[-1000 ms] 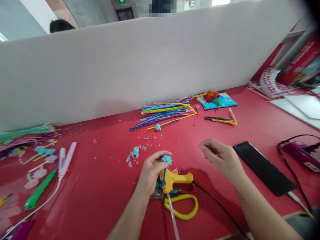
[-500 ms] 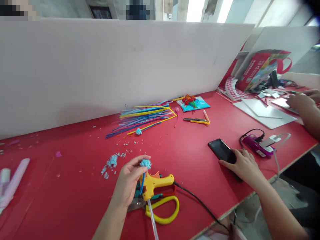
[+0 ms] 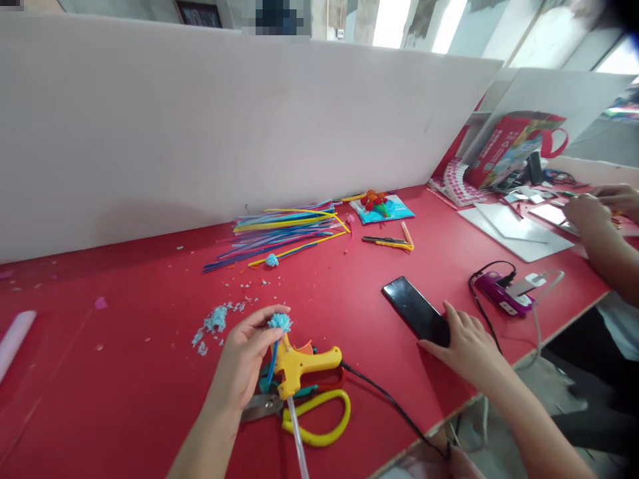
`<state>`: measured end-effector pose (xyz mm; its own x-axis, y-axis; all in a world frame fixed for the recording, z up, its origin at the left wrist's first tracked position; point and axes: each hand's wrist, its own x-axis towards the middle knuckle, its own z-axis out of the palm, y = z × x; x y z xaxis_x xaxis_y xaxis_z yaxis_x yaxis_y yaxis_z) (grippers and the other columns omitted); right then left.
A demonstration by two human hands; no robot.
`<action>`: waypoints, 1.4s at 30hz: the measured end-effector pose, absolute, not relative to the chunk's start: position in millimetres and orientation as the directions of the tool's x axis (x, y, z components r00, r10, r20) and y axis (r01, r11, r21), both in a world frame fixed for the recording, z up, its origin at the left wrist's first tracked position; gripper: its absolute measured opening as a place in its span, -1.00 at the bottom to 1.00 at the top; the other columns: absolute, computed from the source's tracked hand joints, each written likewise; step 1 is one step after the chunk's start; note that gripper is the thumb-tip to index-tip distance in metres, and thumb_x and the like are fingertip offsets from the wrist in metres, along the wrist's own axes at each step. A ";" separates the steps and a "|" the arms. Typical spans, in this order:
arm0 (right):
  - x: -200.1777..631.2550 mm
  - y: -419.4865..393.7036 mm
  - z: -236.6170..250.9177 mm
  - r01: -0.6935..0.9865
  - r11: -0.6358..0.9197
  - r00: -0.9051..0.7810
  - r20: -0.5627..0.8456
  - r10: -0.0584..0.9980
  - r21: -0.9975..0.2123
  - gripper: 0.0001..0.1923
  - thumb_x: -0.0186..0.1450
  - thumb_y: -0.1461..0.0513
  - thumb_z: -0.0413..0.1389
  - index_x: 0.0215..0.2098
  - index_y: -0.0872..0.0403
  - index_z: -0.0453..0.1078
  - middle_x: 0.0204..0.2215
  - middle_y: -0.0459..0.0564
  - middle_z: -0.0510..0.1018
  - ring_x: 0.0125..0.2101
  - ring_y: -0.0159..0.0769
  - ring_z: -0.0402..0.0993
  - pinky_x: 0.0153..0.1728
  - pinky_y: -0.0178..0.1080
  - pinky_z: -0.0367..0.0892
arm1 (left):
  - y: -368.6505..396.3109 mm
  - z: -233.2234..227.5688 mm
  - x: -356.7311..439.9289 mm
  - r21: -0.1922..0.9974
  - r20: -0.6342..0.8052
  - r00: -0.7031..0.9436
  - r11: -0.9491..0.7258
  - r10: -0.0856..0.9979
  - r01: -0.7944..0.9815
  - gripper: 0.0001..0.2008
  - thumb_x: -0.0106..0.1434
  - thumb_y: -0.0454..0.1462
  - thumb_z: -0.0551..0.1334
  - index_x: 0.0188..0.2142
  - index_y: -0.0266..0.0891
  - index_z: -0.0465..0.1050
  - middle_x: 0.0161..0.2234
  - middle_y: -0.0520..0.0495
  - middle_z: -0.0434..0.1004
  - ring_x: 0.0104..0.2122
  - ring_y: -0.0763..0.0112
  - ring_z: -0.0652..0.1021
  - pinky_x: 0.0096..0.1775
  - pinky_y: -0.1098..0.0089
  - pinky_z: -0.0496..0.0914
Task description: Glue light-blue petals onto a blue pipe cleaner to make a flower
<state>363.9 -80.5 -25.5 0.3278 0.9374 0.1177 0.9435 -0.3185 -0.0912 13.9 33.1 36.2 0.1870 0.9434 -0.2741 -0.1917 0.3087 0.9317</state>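
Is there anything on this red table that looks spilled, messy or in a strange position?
Yes. Light blue fluff scraps lie scattered on the red table, beside the left hand holding a blue pompom stem. The yellow glue gun lies on top of the scissors. The phone under the right hand sits askew.

Scissors [image 3: 309, 416] blades partly hidden under left hand [image 3: 242, 362]; phone [image 3: 414, 311] near end covered by right hand [image 3: 466, 346]; glue stick [image 3: 298, 442] cut off below.
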 end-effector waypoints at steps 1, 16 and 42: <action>363.0 -85.3 -23.1 0.943 -0.311 0.323 0.091 0.942 -0.119 -0.18 0.13 -0.08 0.03 0.18 0.27 0.02 -0.11 0.26 0.36 -0.07 0.10 0.27 -0.09 -0.01 0.22 | 33.5 35.7 14.0 0.932 -0.273 0.187 0.308 0.944 -0.192 -0.74 -0.02 -0.37 0.32 -0.26 -0.26 0.53 -0.38 0.01 0.50 -0.42 0.52 0.41 -0.35 0.56 0.29; 368.3 -61.6 6.8 0.038 -0.544 0.216 -0.524 0.823 -0.838 -0.55 0.16 0.11 0.12 -0.02 0.12 0.32 -0.27 0.10 0.55 -0.38 -0.25 0.51 -0.47 -0.29 0.40 | 36.8 26.5 11.4 0.930 -0.295 0.147 0.319 0.944 -0.180 -0.72 -0.06 -0.35 0.36 -0.27 -0.25 0.53 -0.35 0.01 0.53 -0.44 0.56 0.42 -0.36 0.59 0.32; 353.7 -64.2 6.7 -0.332 -0.491 0.073 -0.541 0.838 -0.805 -0.43 -0.04 0.33 0.27 -0.03 0.06 0.35 -0.11 0.03 0.53 -0.21 -0.19 0.50 -0.21 -0.22 0.40 | 40.0 25.2 10.0 0.941 -0.272 0.151 0.296 0.950 -0.165 -0.72 -0.06 -0.32 0.37 -0.28 -0.22 0.53 -0.40 0.04 0.53 -0.44 0.55 0.42 -0.37 0.62 0.31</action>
